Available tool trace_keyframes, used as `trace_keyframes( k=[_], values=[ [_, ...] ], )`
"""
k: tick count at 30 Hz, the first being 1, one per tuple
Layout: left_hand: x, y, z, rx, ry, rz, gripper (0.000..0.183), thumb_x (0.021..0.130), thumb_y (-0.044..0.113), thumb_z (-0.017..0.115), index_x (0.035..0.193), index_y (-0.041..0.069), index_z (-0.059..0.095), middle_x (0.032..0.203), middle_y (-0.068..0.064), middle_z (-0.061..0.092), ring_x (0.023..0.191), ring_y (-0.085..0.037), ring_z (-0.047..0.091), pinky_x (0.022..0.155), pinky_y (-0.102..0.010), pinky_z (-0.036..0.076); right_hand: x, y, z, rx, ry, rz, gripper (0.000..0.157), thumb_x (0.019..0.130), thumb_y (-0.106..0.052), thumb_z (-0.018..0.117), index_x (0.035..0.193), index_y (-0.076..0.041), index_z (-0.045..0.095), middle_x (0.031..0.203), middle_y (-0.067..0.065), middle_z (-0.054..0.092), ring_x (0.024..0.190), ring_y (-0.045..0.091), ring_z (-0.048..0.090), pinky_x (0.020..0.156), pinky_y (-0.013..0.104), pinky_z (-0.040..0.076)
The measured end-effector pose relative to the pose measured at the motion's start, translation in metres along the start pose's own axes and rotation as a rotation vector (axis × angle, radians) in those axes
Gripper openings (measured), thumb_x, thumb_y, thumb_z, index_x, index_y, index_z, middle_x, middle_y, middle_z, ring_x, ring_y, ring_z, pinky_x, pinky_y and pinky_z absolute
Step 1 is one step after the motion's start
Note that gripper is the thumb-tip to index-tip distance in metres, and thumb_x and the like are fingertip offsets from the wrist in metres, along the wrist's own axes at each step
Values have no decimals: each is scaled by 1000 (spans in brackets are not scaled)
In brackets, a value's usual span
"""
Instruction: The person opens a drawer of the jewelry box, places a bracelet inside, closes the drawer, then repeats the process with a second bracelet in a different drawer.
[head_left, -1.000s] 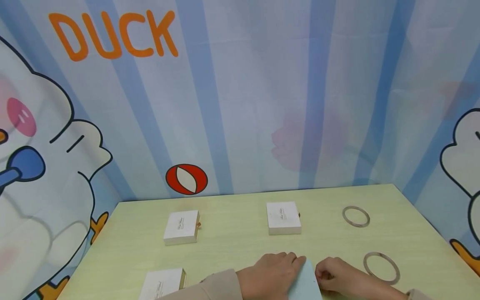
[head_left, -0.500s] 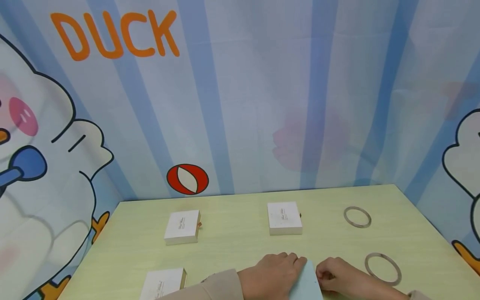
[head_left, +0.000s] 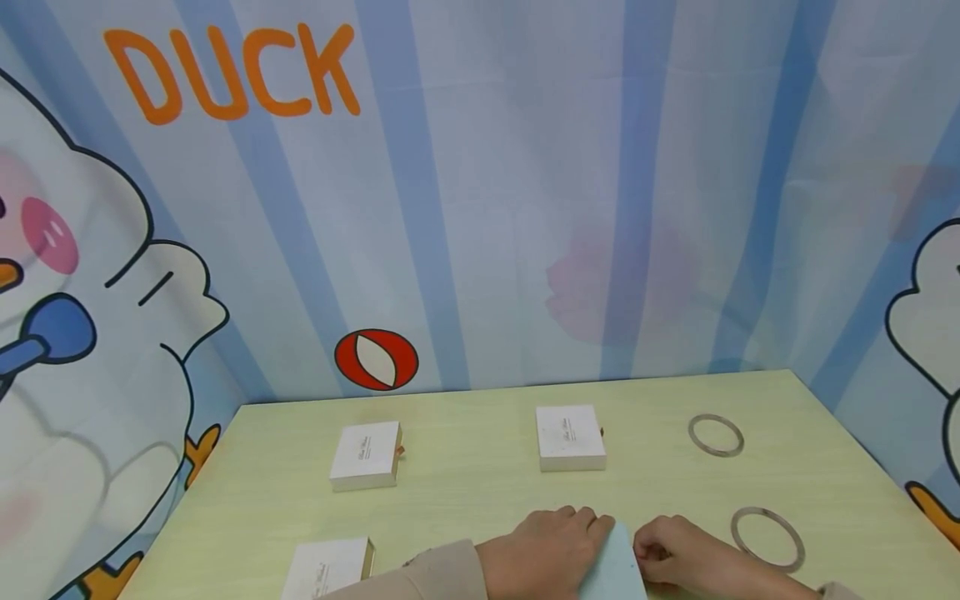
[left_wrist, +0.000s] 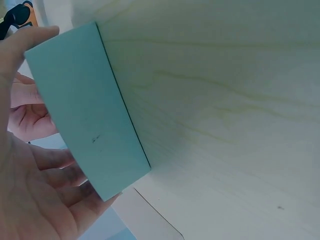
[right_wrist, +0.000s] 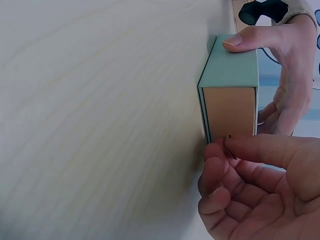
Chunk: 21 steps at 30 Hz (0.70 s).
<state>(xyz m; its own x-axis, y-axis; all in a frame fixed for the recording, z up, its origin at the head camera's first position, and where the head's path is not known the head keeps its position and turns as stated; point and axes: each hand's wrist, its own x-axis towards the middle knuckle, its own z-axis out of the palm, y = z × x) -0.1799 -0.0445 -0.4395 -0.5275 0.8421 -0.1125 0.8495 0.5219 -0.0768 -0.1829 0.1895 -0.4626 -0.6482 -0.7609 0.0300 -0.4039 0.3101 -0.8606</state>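
Note:
A pale blue-green gift box (left_wrist: 90,110) stands on the table, its tan inner end (right_wrist: 229,110) facing the right hand. My left hand (head_left: 543,546) grips the box, thumb on one side and fingers on the opposite one, as the left wrist view shows. At the tan end, my right hand (right_wrist: 255,185) pinches a small dark pull tab (right_wrist: 231,154) between thumb and forefinger, its other fingers curled. Most of the tab is hidden by the fingertips. Beside the right wrist lies a greyish bangle (head_left: 767,540).
Another bangle (head_left: 716,435) lies farther back on the right. White boxes stand at the back middle (head_left: 570,437), the back left (head_left: 366,454) and the front left (head_left: 326,568). A printed duck curtain (head_left: 480,208) hangs behind the pale yellow table (head_left: 450,496).

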Motion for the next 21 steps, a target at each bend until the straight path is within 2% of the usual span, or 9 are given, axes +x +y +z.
trace_keyframes(
  k=[6,12,21],
  values=[
    [2,-1,0,-33,-37,-16,94,82,75,59,147,10,40,121,3,56,96,-3,53,80,-18,49,-3,2,-3,5,9,9,20,86,5,62,69,-1,57,55,-11,47,51,-5,41,48,18,38],
    [2,-2,0,-53,-48,-21,96,82,75,60,148,9,39,123,3,55,99,-4,53,80,-19,50,-4,4,-3,-38,16,-10,20,85,5,63,68,-3,56,54,-9,47,52,-6,41,49,18,38],
    [3,-2,0,-68,-53,-21,95,82,76,58,148,10,39,123,4,55,100,-3,53,80,-19,50,-5,3,-3,-38,16,-3,21,85,6,63,68,-3,55,53,-8,46,52,-5,41,50,19,39]
  ],
)
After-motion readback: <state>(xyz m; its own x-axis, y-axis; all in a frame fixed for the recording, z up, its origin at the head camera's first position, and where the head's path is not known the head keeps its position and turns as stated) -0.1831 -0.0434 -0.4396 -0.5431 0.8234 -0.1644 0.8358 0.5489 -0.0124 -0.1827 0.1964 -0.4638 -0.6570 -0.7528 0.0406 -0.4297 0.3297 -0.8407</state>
